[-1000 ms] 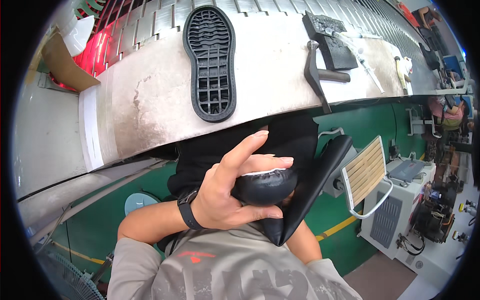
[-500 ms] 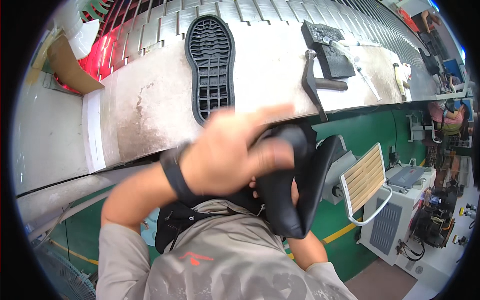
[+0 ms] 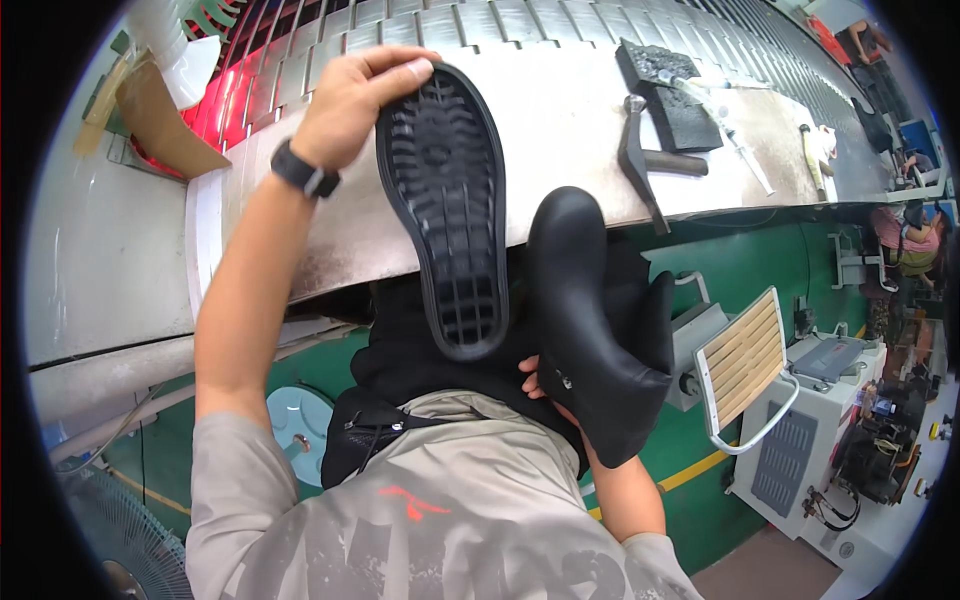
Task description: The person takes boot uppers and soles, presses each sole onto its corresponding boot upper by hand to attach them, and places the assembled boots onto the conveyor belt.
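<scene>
The left hand [image 3: 348, 108] has its fingers clamped on a black sole's [image 3: 448, 190] far end; behind a black boot [image 3: 572, 270], the mostly hidden right hand's [image 3: 531, 378] grip is unclear.

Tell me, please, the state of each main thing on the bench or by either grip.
Black sole, tilted, ribbed side showing.
Left grip, pinching the sole's far end.
Black boot, toe pointing toward the bench.
Right grip, mostly hidden behind the boot.
Hammer, lying on the bench.
Syringe, lying down, contents unclear.
</scene>
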The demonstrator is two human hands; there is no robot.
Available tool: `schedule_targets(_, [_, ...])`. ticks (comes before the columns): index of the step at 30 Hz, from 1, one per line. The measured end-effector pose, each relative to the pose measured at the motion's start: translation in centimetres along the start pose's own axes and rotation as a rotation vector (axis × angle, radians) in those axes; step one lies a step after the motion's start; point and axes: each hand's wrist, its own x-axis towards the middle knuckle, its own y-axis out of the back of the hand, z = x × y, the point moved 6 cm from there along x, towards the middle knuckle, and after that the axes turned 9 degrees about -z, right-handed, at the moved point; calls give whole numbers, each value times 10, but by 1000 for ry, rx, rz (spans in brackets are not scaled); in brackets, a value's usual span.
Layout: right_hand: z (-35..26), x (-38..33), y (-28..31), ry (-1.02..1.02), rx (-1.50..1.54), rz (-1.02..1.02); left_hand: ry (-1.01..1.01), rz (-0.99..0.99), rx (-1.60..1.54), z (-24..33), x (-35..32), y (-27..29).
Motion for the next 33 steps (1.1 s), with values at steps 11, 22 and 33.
schedule_targets(11, [6, 7, -5, 10, -37, 31, 81, -259, -968, -19, -128, -117])
schedule_targets(22, [-8, 10, -27, 13, 154, 86, 38, -287, -1135, -36, -125, -136])
schedule_targets(33, [-24, 11, -33, 82, 39, 67, 110, -165, -1468, -45, -146, -141])
